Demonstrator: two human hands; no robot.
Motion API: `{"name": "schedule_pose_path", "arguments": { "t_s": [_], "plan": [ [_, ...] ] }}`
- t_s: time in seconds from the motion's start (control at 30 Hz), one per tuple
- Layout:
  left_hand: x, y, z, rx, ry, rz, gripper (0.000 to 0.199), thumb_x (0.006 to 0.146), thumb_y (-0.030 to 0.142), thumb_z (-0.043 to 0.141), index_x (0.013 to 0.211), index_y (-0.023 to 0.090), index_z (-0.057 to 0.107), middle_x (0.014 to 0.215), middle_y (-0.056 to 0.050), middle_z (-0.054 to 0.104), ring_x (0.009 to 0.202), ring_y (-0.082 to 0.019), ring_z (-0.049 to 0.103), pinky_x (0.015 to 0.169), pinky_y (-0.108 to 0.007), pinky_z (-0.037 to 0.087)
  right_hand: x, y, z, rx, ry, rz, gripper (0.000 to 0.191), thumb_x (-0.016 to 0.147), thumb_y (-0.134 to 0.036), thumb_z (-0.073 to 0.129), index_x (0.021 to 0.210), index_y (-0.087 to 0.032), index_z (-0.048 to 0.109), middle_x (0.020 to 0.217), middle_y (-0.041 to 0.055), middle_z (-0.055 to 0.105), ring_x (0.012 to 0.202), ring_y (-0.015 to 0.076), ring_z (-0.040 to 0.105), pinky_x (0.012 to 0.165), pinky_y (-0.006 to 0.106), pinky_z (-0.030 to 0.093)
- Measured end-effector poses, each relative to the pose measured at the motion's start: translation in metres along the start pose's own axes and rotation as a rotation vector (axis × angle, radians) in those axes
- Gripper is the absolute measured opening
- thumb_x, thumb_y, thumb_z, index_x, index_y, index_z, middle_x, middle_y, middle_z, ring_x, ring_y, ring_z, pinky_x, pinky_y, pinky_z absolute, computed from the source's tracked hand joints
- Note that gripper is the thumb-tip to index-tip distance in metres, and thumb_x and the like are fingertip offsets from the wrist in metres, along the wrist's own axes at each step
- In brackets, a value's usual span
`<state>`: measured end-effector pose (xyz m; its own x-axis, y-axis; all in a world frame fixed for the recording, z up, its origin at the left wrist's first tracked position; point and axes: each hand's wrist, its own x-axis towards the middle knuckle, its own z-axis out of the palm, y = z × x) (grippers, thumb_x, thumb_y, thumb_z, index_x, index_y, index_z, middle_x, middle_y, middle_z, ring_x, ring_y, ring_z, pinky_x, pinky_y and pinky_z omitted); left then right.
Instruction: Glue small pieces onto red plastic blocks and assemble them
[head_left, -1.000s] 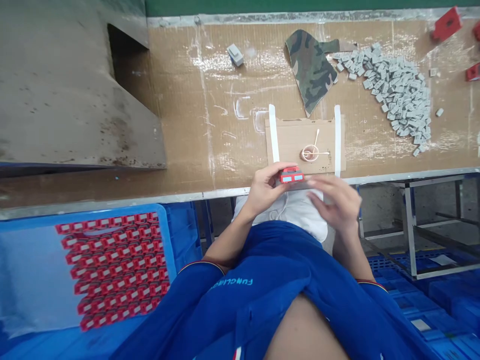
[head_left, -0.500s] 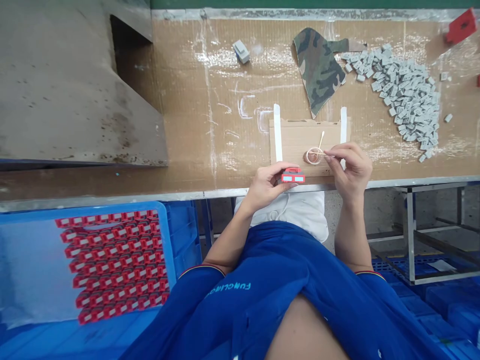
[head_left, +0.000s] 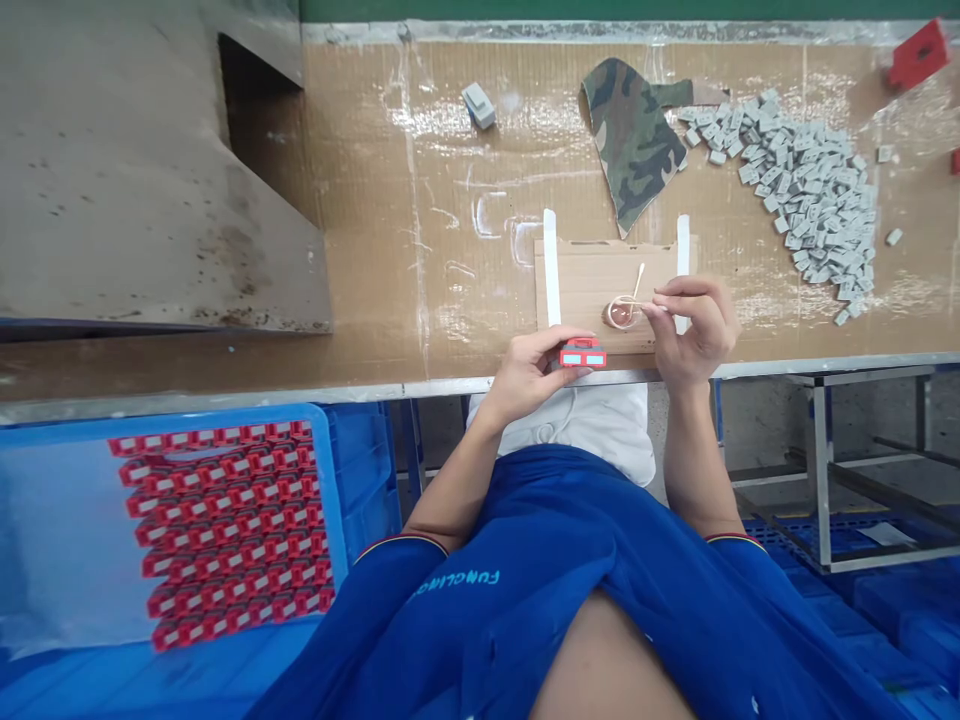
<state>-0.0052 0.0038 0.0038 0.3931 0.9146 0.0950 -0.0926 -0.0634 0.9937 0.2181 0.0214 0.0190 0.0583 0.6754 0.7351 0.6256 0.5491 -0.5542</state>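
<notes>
My left hand (head_left: 526, 372) is closed on a small red and grey plastic part (head_left: 583, 353) with two pale rectangles on its front, held at the table's near edge. Between the thumb and fingers of my right hand (head_left: 696, 325) is a thin pale stick, apparently a cotton swab (head_left: 649, 306), pointing left. Its far end is over a small round cup (head_left: 620, 313) with a white rim and reddish contents. A second cotton swab (head_left: 640, 280) leans out of this cup, white tip up. Cup and swabs are over a cardboard sheet (head_left: 581, 280) fixed with white tape.
A camouflage cloth (head_left: 636, 140) lies behind the cardboard. Many small grey pieces (head_left: 814, 190) are heaped at the right. One grey block (head_left: 478, 105) and a red part (head_left: 919, 55) lie farther back. At lower left, a blue crate (head_left: 330, 480) holds rows of red parts. A metal housing (head_left: 150, 180) stands left.
My right hand has shifted slightly left, and the swab's end is now nearer the cup's rim. My left hand holds the red part almost still; the whole view has moved slightly.
</notes>
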Motion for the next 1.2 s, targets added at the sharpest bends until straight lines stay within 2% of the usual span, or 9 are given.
{"name": "schedule_pose_path", "arguments": {
  "t_s": [0.23,0.4,0.5,0.6,0.73,0.87,1.2],
  "plan": [
    [0.0,-0.002,0.001,0.024,0.009,-0.03,0.037,0.085,0.034,0.084,0.116,0.016,0.077,0.104,-0.009,0.081,0.09,-0.017,0.076,0.079,-0.026,0.06,-0.017,-0.002,0.0,0.252,0.078,0.462,0.019,0.095,-0.037,0.076,0.088,-0.023,0.065,0.083,-0.002,0.076,0.073,0.0149,0.076,0.064,0.027,0.058],
    [-0.004,-0.006,0.003,0.151,0.024,-0.031,0.039,0.088,0.033,0.08,0.123,0.016,0.075,0.106,-0.01,0.081,0.087,-0.017,0.075,0.076,-0.025,0.058,-0.014,-0.011,-0.001,0.291,0.133,0.596,0.029,0.095,-0.044,0.076,0.084,-0.023,0.06,0.076,-0.0029,0.077,0.064,0.0135,0.074,0.055,0.024,0.057],
    [-0.007,-0.007,0.005,0.229,0.038,-0.006,0.04,0.09,0.028,0.077,0.128,0.016,0.073,0.113,-0.011,0.081,0.089,-0.017,0.076,0.079,-0.027,0.059,-0.01,-0.024,-0.005,0.279,0.142,0.578,0.029,0.096,-0.044,0.075,0.084,-0.023,0.058,0.075,-0.0031,0.076,0.062,0.0143,0.074,0.052,0.025,0.056],
    [-0.007,-0.004,0.007,0.307,0.044,0.043,0.037,0.09,0.027,0.077,0.126,0.016,0.073,0.113,-0.011,0.081,0.094,-0.019,0.076,0.082,-0.029,0.059,-0.01,-0.04,-0.011,0.259,0.126,0.502,0.025,0.096,-0.04,0.076,0.086,-0.024,0.059,0.077,-0.0024,0.077,0.064,0.016,0.076,0.053,0.027,0.059],
    [-0.005,0.001,0.009,0.382,0.02,0.117,0.031,0.093,0.024,0.073,0.123,0.017,0.074,0.114,-0.01,0.081,0.102,-0.019,0.077,0.089,-0.03,0.06,-0.015,-0.053,-0.016,0.188,-0.038,0.392,0.015,0.097,-0.036,0.074,0.092,-0.026,0.064,0.085,-0.0001,0.08,0.078,0.02,0.08,0.066,0.034,0.066],
    [-0.005,0.001,0.011,0.414,0.026,0.145,0.03,0.092,0.016,0.071,0.123,0.017,0.073,0.115,-0.01,0.081,0.104,-0.019,0.077,0.091,-0.029,0.06,-0.016,-0.057,-0.017,0.105,-0.159,0.264,0.007,0.097,-0.03,0.074,0.096,-0.026,0.069,0.087,0.0001,0.082,0.081,0.0194,0.081,0.07,0.033,0.066],
    [-0.005,0.0,0.013,0.419,0.051,0.214,0.03,0.092,0.012,0.07,0.122,0.014,0.071,0.112,-0.01,0.08,0.102,-0.018,0.076,0.089,-0.028,0.06,-0.017,-0.057,-0.013,0.065,-0.209,0.163,0.008,0.096,-0.027,0.075,0.093,-0.027,0.068,0.086,-0.0002,0.082,0.081,0.0191,0.081,0.068,0.029,0.066]
  ]
}}
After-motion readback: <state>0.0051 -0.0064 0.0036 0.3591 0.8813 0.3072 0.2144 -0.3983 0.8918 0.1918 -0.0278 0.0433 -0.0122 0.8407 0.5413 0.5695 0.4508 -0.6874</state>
